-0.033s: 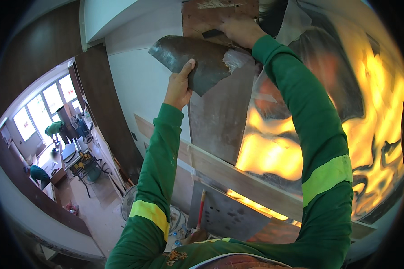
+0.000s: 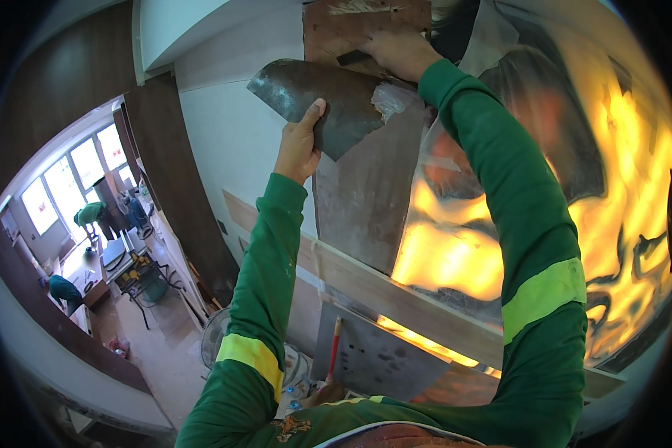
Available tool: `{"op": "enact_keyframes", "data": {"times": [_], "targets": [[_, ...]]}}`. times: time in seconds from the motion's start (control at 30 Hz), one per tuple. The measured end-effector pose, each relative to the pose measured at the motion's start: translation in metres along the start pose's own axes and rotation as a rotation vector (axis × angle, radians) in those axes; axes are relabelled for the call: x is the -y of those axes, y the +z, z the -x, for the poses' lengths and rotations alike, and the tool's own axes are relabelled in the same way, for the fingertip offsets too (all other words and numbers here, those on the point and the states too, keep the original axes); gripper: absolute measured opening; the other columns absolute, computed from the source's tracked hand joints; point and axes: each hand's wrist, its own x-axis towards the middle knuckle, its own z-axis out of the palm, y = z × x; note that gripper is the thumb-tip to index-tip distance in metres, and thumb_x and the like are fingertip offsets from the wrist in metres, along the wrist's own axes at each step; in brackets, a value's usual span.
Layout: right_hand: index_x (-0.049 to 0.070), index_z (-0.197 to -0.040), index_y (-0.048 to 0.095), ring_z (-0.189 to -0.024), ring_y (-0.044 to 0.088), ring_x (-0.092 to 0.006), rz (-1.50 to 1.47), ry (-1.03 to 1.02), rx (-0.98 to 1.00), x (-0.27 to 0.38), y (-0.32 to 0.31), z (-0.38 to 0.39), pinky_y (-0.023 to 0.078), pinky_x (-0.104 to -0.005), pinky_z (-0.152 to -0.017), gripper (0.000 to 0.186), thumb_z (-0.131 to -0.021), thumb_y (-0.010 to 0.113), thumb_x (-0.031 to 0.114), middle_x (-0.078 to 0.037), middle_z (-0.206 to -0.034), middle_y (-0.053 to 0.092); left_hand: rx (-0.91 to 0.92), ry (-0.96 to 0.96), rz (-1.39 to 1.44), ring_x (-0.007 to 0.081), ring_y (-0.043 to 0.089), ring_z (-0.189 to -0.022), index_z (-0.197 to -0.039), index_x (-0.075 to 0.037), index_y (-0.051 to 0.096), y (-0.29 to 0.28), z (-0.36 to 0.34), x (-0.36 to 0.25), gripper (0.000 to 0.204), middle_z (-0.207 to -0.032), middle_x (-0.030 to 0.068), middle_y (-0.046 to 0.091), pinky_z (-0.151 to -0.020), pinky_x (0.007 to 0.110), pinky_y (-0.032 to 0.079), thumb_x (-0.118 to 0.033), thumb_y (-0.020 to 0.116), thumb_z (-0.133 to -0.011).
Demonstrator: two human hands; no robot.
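One curled, dark brown sheet (image 2: 295, 84) stood out from the wall in the grip of the left hand (image 2: 299, 149), whose thumb pressed on its near face at the lower edge. To the right of that grip, the sheet ended in a ragged, whitish torn patch (image 2: 392, 99), just below the right wrist. Above and to the right of the grip, the right hand (image 2: 399, 54) reached against a reddish-brown panel (image 2: 351, 21), its fingers beside a small dark strip (image 2: 353, 57); whether it held the strip could not be told. Directly below the sheet, a dull grey-brown panel (image 2: 362, 205) ran down the wall, and to the left of the grip lay bare white wall (image 2: 235, 138). Well to the right, a glossy surface (image 2: 455, 243) glowed yellow and orange, with clear plastic film (image 2: 493, 33) near its top. Lower down from both hands, a pale board (image 2: 399, 291) slanted across, and beneath it a red-handled tool (image 2: 334, 351) stood before a spotted grey sheet (image 2: 384, 362). Far to the left of the grip, through an opening, two people in green (image 2: 89, 214) bent over near a cluttered workbench (image 2: 131, 261) and bright windows (image 2: 63, 181).
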Motion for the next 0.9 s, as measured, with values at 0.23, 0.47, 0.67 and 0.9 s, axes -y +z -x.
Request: {"op": "enact_keyframes", "data": {"times": [0.23, 0.47, 0.67, 0.9], "targets": [[0.019, -0.126, 0.073, -0.113, 0.065, -0.0285, 0.013, -0.123, 0.038, -0.005, -0.009, 0.012, 0.054, -0.0445, -0.094, 0.036, -0.095, 0.055, 0.014, -0.005, -0.119, 0.063, -0.025, 0.002, 0.019, 0.0215, 0.068, -0.107, -0.124, 0.008, 0.062, -0.006, 0.008, 0.002, 0.044, -0.119, 0.0122, 0.069, -0.095, 0.037, 0.056, -0.021, 0.079, -0.096], [0.017, -0.134, 0.069, -0.121, 0.061, -0.0290, -0.117, -0.086, 0.205, -0.008, -0.033, 0.028, 0.050, -0.0456, -0.103, 0.044, -0.093, 0.056, 0.007, -0.007, -0.127, 0.061, -0.078, -0.006, 0.021, 0.0207, 0.068, -0.103, -0.117, 0.009, 0.065, -0.012, 0.011, 0.009, 0.040, -0.113, 0.0123, 0.070, -0.094, 0.036, 0.056, -0.022, 0.079, -0.096], [0.017, -0.141, 0.064, -0.133, 0.056, -0.0297, -0.150, -0.015, 0.401, -0.012, -0.061, 0.047, 0.045, -0.0515, -0.111, 0.059, -0.088, 0.051, -0.006, -0.008, -0.139, 0.058, -0.084, 0.011, 0.062, 0.0191, 0.068, -0.100, -0.111, 0.010, 0.067, -0.013, 0.018, 0.018, 0.039, -0.110, 0.0117, 0.070, -0.091, 0.034, 0.056, -0.023, 0.080, -0.095], [0.018, -0.140, 0.065, -0.126, 0.059, -0.0281, -0.152, 0.031, 0.347, -0.012, -0.069, 0.076, 0.046, -0.0574, -0.106, 0.060, -0.086, 0.055, -0.006, -0.007, -0.130, 0.059, -0.136, 0.006, 0.051, 0.0185, 0.068, -0.099, -0.111, 0.010, 0.066, -0.015, 0.024, 0.026, 0.044, -0.109, 0.0110, 0.070, -0.089, 0.034, 0.056, -0.027, 0.083, -0.093]]}}
